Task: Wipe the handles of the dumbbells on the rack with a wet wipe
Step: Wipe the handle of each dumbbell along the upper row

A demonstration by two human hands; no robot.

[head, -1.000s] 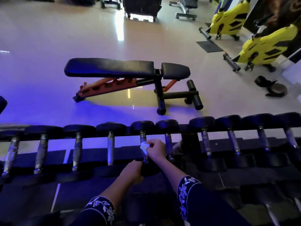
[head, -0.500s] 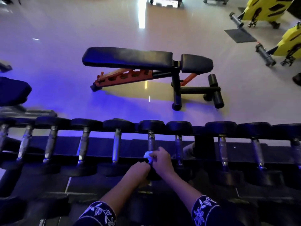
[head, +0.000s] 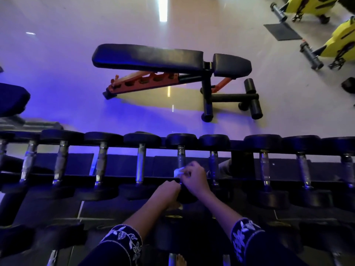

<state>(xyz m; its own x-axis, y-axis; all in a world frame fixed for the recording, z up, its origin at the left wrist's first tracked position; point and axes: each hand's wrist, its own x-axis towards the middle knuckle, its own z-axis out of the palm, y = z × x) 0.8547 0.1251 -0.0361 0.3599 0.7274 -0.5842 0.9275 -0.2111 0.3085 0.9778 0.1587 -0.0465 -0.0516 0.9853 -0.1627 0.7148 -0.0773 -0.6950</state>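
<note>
While clamping the wipe (head: 177,172) round the handle (head: 181,157) with the right hand (head: 195,179) and gripping the dumbbell head (head: 187,196) behind with the left hand (head: 169,191), eyeing bare steel stretching straight ahead.

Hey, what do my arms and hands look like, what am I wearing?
The left sleeve and right sleeve are dark, each cuff edged with white floral embroidery. The left hand and right hand are bare, no gloves.
</note>
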